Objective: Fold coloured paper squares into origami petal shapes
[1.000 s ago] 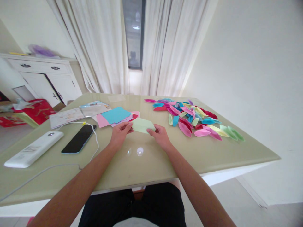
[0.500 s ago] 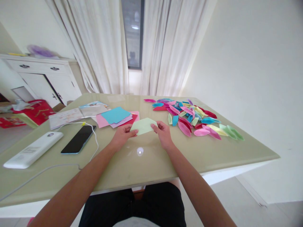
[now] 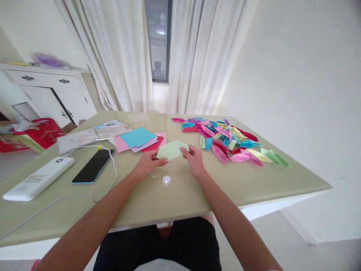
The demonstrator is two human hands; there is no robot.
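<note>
Head view. My left hand [image 3: 145,164] and right hand [image 3: 195,161] meet over the near middle of the tabletop [image 3: 180,199], both grasping one pale green paper [image 3: 172,150]. The left grip closes on the paper's left end, with the thumb at the lower corner; the right grip pinches the right end, with the thumb laid on the upper face. The paper is stretched between the two hands, its corners slanting to give a long, angular outline; whether its underside touches the surface beneath, I cannot tell.

Just beyond my left hand lies an overlapping stack of coloured sheets [image 3: 138,137], blue uppermost, with pink, lilac and red edges showing. To the left of the stack are printed sheets [image 3: 79,140], partly under clear film. Nearer to me, a dark-screened phone [image 3: 93,167] lies flat, a white cable [image 3: 116,171] passing beside it, and a white oblong device [image 3: 39,178] rests farther left.

Beyond my right hand and to its right spreads a loose heap of folded paper pieces [image 3: 224,132], pointed at the ends, in pink, red, blue, yellow and green. Pale curtains [image 3: 118,56] hang behind the far edge.
</note>
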